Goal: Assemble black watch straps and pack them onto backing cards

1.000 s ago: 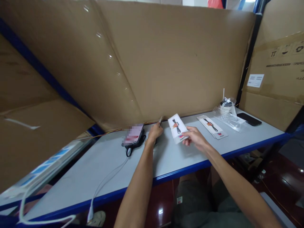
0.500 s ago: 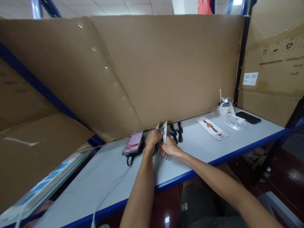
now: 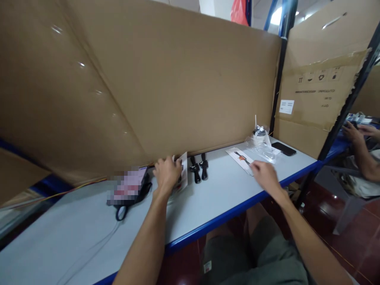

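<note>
My left hand (image 3: pixel 168 173) is closed around a white printed card (image 3: pixel 184 174) that stands tilted on the table. Part of the card is behind the fingers. Over to the right, my right hand (image 3: pixel 265 176), somewhat blurred, has its fingers curled at the near end of another printed card (image 3: pixel 239 159), which lies flat and shows a black-handled tool. The hand covers that end of the card. Between the hands, two black handled tools lie side by side, the left tool (image 3: pixel 195 170) and the right tool (image 3: pixel 204 167).
A phone-like device (image 3: pixel 130 182) with a cable lies left of my left hand. At the back right are a lidded cup with a straw (image 3: pixel 259 133), clear plastic packaging (image 3: pixel 264 150) and a black phone (image 3: pixel 284 149). Cardboard (image 3: pixel 190 79) walls the back. Another person's hands (image 3: pixel 354 132) show far right.
The view has turned right. My right hand has left the card by my left hand and reached right to the flat card. My left hand stays at the upright card.
</note>
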The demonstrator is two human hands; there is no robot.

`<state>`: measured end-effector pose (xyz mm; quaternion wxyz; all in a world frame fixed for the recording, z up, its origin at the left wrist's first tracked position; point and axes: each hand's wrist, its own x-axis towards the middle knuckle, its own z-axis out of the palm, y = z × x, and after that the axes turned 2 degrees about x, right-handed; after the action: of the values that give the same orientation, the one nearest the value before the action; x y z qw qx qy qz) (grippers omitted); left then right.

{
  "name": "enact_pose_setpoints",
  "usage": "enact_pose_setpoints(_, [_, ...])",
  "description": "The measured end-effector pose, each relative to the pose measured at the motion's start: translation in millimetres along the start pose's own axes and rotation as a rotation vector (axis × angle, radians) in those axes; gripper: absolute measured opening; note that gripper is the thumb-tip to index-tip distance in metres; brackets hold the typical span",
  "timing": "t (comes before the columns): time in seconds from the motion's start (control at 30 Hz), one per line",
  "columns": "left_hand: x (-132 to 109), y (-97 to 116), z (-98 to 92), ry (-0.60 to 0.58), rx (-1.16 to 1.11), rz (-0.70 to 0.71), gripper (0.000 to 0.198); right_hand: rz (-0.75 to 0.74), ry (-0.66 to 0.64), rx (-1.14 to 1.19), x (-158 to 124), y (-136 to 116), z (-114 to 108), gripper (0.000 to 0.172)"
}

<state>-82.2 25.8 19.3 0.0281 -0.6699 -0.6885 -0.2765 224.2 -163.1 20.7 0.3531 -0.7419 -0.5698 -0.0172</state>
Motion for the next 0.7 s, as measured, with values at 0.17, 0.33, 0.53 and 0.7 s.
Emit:
enact_pose_setpoints(0.17, [-17.4,39.1,-5.3,0.259,-0.309,0.288,0.036,0.196,0.28,-0.34,51.1,93.1,-36.3,0.04])
enact_pose_setpoints(0.33, [-31.4,53.3,14.0,0.262,-0.381,0.544,0.027,0.181,0.005,-0.404,78.7,123.9,-27.4,0.035])
enact_pose_setpoints(0.53, [-34.2,53.9,22.1,0.255,-0.444,0.594,0.026,0.15,0.112,-0.361,87.1,129.4,-14.1,0.017])
enact_pose_setpoints(0.7, [-43.9,65.5,11.5,0.262,-0.615,0.584,0.023,0.195,0.044,0.159,87.8,123.5,-12.8,0.009])
